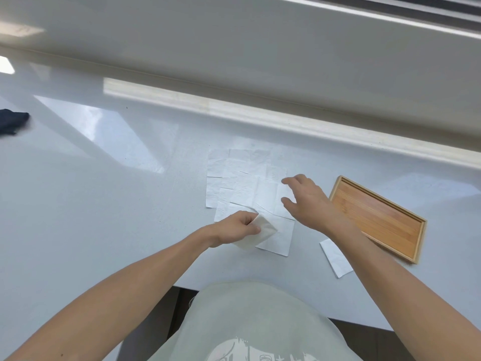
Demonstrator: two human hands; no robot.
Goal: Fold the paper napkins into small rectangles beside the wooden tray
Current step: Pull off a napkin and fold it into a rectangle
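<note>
Several white paper napkins (242, 178) lie spread and overlapping on the white counter, left of the wooden tray (377, 217). My left hand (234, 227) pinches the lifted near-left corner of the top napkin (276, 230), folding it over. Hovering over the napkins' right side is my right hand (309, 201), fingers apart and holding nothing. One small folded napkin (335, 257) rests near the counter's front edge, just in front of the tray and partly under my right forearm. Nothing lies in the tray.
The white counter (117, 191) runs to a raised ledge (260, 110) at the back. A dark cloth (11, 122) lies at the far left. The counter's front edge (364, 319) is close to my body.
</note>
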